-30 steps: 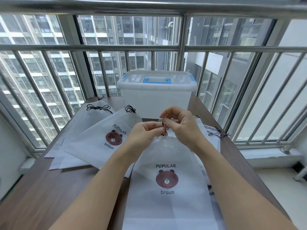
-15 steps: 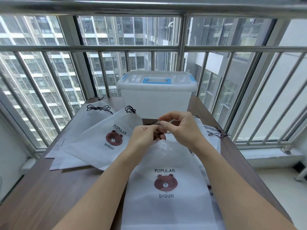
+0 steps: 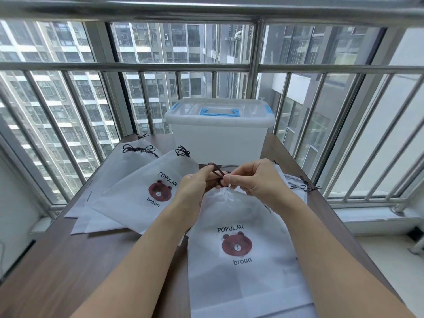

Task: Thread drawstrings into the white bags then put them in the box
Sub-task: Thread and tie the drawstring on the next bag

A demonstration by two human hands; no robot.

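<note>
Both hands, left hand [image 3: 195, 187] and right hand [image 3: 254, 180], pinch the dark drawstring [image 3: 216, 172] at the gathered mouth of the white bag [image 3: 243, 267] (bear print), lying on the table [image 3: 46, 260]. Box [image 3: 219, 131], lidded, stands behind.

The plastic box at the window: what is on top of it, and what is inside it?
On the box sits a clear lid with a blue handle and blue latches. Inside cannot be told: the walls are cloudy, and no bag shape shows through them.
</note>
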